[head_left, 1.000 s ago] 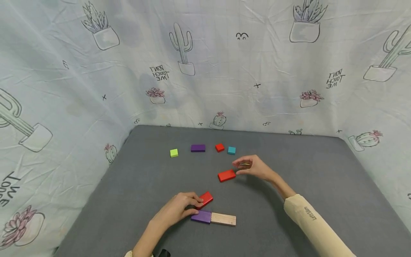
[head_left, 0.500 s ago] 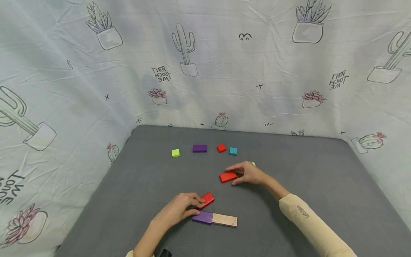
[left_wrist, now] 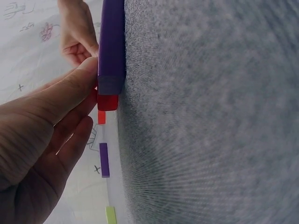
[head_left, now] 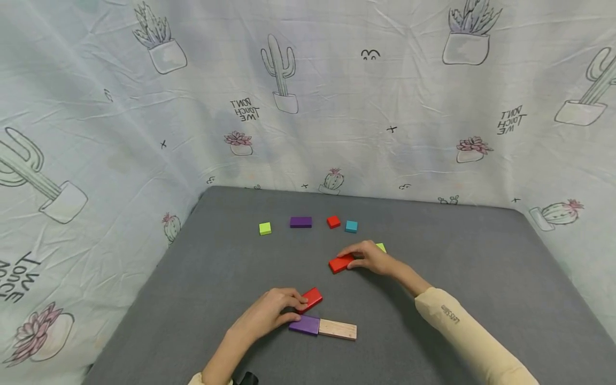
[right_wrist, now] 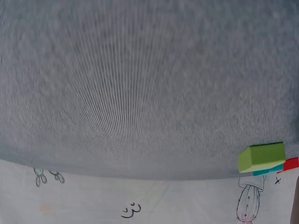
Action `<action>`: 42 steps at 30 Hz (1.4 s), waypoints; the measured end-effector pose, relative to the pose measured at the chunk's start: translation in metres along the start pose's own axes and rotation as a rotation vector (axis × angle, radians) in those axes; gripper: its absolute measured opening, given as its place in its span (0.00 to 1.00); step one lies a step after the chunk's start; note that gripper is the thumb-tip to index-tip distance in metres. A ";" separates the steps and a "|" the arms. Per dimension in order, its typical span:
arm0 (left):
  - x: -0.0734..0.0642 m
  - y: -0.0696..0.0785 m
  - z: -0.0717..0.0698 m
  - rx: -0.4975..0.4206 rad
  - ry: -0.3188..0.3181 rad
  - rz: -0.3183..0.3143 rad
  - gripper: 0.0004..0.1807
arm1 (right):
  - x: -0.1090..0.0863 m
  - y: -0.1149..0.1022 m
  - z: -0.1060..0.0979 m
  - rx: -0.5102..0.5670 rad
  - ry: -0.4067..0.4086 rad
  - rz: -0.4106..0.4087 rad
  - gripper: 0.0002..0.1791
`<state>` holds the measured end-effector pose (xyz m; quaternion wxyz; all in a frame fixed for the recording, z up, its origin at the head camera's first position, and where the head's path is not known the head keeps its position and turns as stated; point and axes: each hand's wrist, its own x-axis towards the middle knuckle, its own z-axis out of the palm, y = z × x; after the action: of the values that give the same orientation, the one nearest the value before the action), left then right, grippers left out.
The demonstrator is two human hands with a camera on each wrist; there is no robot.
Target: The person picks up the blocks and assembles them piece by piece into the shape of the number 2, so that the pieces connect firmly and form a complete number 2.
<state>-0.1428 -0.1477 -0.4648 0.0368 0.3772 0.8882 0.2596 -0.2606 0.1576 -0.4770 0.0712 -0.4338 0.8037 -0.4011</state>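
Note:
My left hand (head_left: 273, 313) holds the left end of a flat red block (head_left: 313, 298), its fingers bent over the top and its thumb at the edge of a purple block (head_left: 304, 325). That purple block lies end to end with a bare wood block (head_left: 338, 329). Farther back, my right hand (head_left: 370, 258) grips the right end of a second flat red block (head_left: 339, 264), thumb on the near side and fingers on the far side. In the left wrist view, the purple block (left_wrist: 111, 46) partly hides the near red block (left_wrist: 107, 102).
Along the back of the grey table (head_left: 231, 278) lie a lime cube (head_left: 264, 229), a purple block (head_left: 300, 222), a small red block (head_left: 333, 222) and a teal block (head_left: 352, 226). Another lime block (head_left: 381, 247) shows behind my right hand. A printed curtain (head_left: 317, 133) hangs behind.
My right hand has moved left and has taken hold of the far red block. A lime block, earlier largely hidden at that hand, now shows behind it. My left hand stays put.

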 end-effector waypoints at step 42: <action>0.002 0.001 -0.001 0.018 -0.049 -0.033 0.11 | 0.019 -0.029 0.017 -0.035 -0.208 -0.115 0.16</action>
<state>-0.1436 -0.1458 -0.4634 0.0596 0.3692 0.8954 0.2416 -0.2461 0.1242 -0.4634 0.1235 -0.5194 0.7727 -0.3434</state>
